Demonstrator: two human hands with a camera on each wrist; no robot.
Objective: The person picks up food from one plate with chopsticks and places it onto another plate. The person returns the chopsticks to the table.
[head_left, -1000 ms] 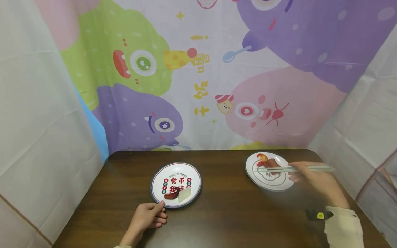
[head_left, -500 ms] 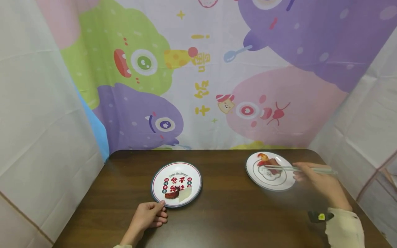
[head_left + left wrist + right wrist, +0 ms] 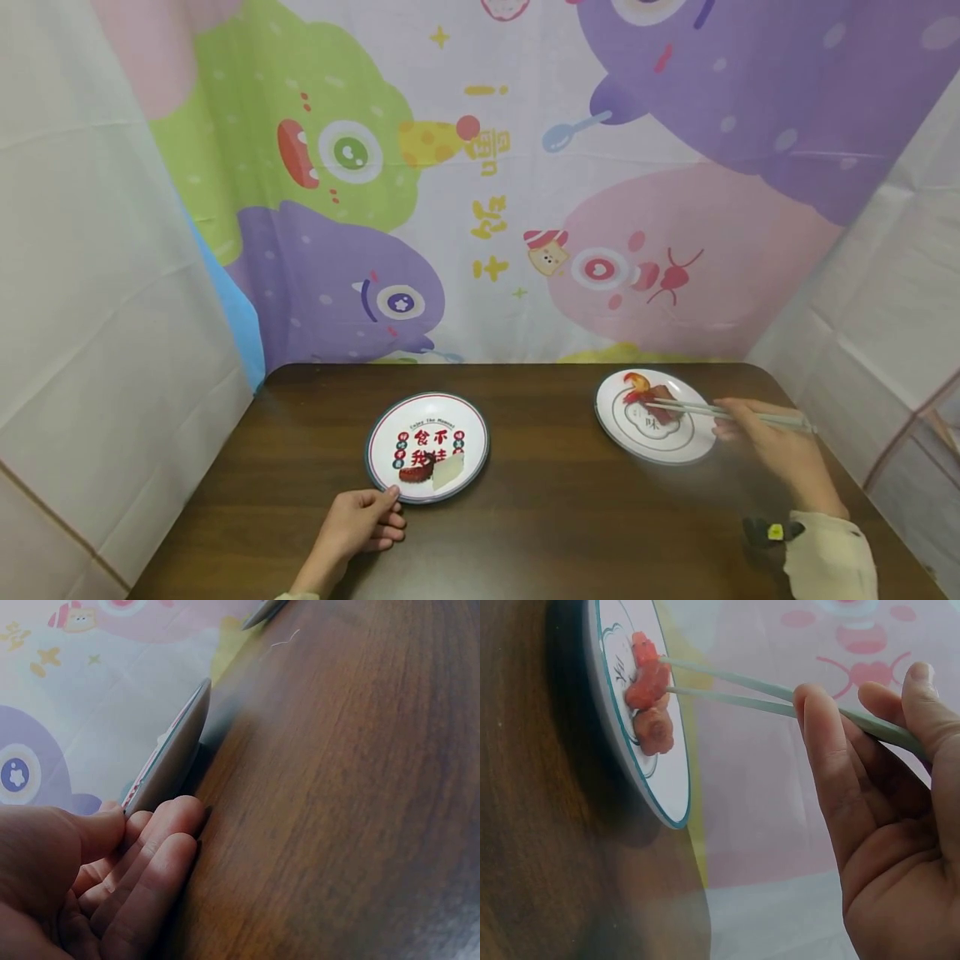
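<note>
Head view: right hand (image 3: 772, 446) pinches chopsticks (image 3: 720, 410) on red meat (image 3: 660, 398) in right plate (image 3: 678, 450).

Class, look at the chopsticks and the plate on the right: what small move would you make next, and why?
Probably squeeze the chopsticks shut and lift. Their tips already sit either side of the red piece of food on the right plate, and the right hand grips them, while the left hand holds the other plate by its rim.

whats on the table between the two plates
Nothing: in the head view only bare brown table lies between the left plate with the red lettering and the right plate where the chopsticks reach.
</note>
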